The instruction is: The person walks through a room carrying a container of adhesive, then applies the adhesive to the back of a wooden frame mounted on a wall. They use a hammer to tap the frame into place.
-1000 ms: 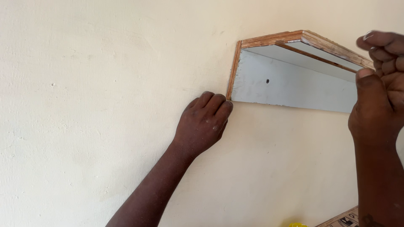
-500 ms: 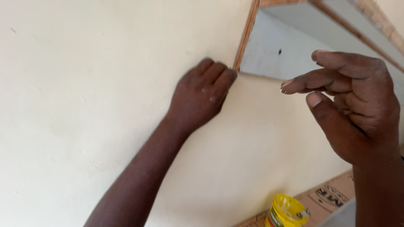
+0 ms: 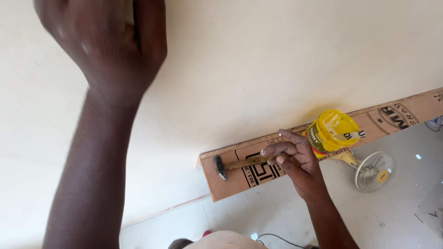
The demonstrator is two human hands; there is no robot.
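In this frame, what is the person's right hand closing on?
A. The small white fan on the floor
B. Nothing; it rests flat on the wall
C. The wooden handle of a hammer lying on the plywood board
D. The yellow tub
C. The right hand has its fingers curled over the wooden handle of the hammer, which lies on the plywood board beside the yellow tub; the left hand is raised against the wall.

I see the hammer (image 3: pixel 237 164) just below frame centre, lying flat along a brown board: dark metal head toward the left, worn wooden handle running right, its far end hidden under curled fingers closing on it.
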